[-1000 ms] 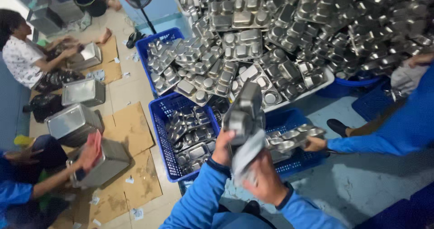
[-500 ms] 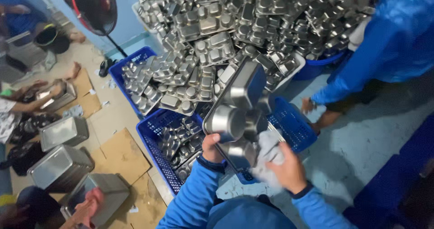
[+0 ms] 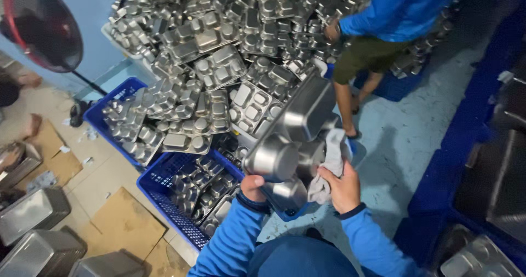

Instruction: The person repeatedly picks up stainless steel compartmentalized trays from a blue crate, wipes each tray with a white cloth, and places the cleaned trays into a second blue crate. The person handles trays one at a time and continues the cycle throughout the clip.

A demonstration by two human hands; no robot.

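Note:
My left hand (image 3: 253, 188) grips the near edge of a steel compartment tray (image 3: 296, 137), holding it tilted up in front of me. My right hand (image 3: 341, 186) presses a grey cloth (image 3: 330, 162) against the tray's right side. Both my sleeves are blue. Below the tray lies a blue plastic crate (image 3: 164, 203) with several steel trays inside.
A big heap of steel trays (image 3: 230, 41) fills the upper middle. A second blue crate (image 3: 109, 115) sits at the left. A person in a blue top (image 3: 394, 14) stands at the upper right. A red fan (image 3: 38, 25), cardboard (image 3: 123, 222) and steel boxes (image 3: 30, 214) are at the left.
The view has swung to the right and closer. The tray has turned in my hands, and the cloth has moved along its right side. The other person now stands at the upper right.

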